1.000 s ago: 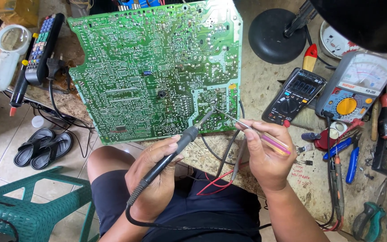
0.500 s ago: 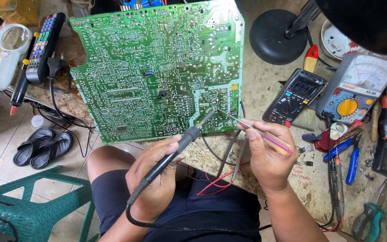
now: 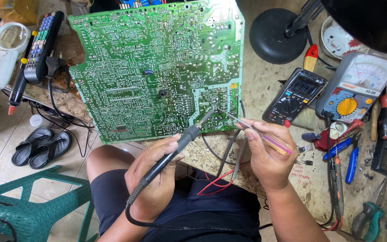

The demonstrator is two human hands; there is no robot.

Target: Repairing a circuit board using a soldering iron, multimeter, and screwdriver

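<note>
A large green circuit board (image 3: pixel 157 67) lies solder side up on the speckled worktop (image 3: pixel 265 85). My left hand (image 3: pixel 155 179) grips a black soldering iron (image 3: pixel 175 148), whose tip touches the board near its lower right corner. My right hand (image 3: pixel 267 154) holds a thin tool with a clear pink and yellow handle (image 3: pixel 265 136); its metal point meets the board at the same spot as the iron tip. Black and red wires (image 3: pixel 220 172) hang from the board's edge between my hands.
To the right are a black digital multimeter (image 3: pixel 295 96), an analogue meter (image 3: pixel 357 85), a lamp base (image 3: pixel 274 36), screwdrivers and blue pliers (image 3: pixel 351 157). At left lie a remote control (image 3: pixel 41 45) and a magnifier (image 3: pixel 7 51). Sandals (image 3: pixel 41 145) and a green stool (image 3: pixel 27 210) are on the floor.
</note>
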